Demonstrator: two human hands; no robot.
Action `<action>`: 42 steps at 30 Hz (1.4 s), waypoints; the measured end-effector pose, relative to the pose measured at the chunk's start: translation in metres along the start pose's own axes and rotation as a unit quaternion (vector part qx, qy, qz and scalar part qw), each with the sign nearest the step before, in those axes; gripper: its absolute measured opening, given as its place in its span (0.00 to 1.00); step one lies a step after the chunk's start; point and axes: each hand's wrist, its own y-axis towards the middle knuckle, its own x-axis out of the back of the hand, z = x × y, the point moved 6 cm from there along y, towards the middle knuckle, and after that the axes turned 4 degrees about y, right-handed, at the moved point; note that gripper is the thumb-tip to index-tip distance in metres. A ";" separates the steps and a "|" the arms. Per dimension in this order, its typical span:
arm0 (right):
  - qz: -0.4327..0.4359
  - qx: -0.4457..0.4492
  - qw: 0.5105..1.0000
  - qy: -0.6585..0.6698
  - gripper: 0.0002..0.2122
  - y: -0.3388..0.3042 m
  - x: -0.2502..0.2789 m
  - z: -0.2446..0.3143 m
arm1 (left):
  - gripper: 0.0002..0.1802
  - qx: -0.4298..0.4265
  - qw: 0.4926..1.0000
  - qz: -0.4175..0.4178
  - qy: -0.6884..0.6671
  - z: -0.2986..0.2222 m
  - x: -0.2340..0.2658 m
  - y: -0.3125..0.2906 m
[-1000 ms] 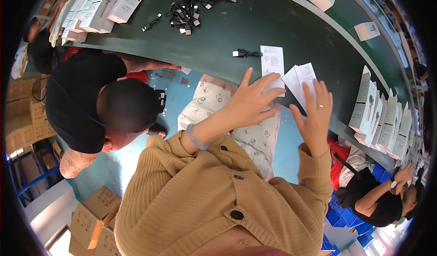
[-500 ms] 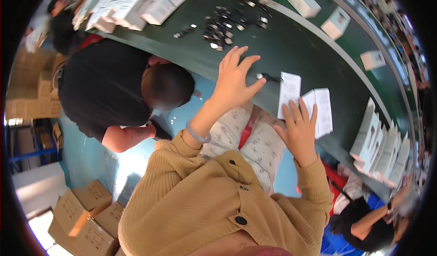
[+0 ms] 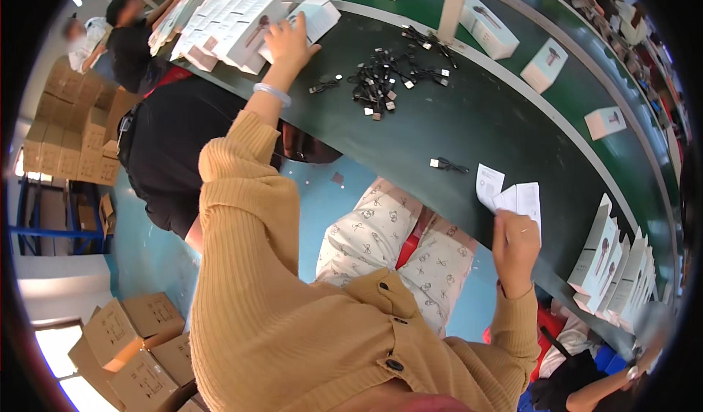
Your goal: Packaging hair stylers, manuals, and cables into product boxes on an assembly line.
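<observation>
At the far left of the green workbench (image 3: 432, 97), my left hand (image 3: 288, 48) reaches out with its fingers spread. Its fingertips are at the end of a row of white cartons (image 3: 253, 35), beside a carton with a raised flap (image 3: 318, 18); whether they touch cannot be made out. My right hand (image 3: 515, 245) is closed at the near edge of the bench, pinching the lower end of a folded paper leaflet (image 3: 489, 185), which bends upward. Another white leaflet (image 3: 526, 201) lies beside it. One coiled black USB cable (image 3: 448, 165) lies left of the leaflets.
A heap of black USB cables (image 3: 381, 82) lies mid-bench. Boxes (image 3: 489, 30) sit on the belt past a pale rail, near a post (image 3: 453, 5). Upright cartons (image 3: 611, 258) stand at right. A person in black (image 3: 190, 148) bends down at my left; brown cartons (image 3: 139, 339) are behind.
My left hand has moved from above the near bench out to the far-left cartons. The right hand has gone from flat on the leaflets to pinching one, whose end now curls up.
</observation>
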 end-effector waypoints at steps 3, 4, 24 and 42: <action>-0.147 -0.110 0.982 0.039 0.04 -0.002 0.027 -0.028 | 0.47 -0.045 0.999 -0.007 0.025 0.001 -0.002 0.009; -0.166 -0.170 0.969 0.070 0.04 -0.001 0.037 -0.033 | 0.47 -0.059 0.998 -0.021 0.011 0.001 0.000 0.009; -0.303 -0.168 0.868 0.355 0.06 0.013 0.111 -0.018 | 0.45 -0.022 0.384 0.386 -0.839 -0.136 0.143 -0.280; 0.014 -0.066 0.966 0.251 0.18 0.067 0.024 0.028 | 0.55 -0.112 0.528 0.369 -0.756 -0.109 0.103 -0.344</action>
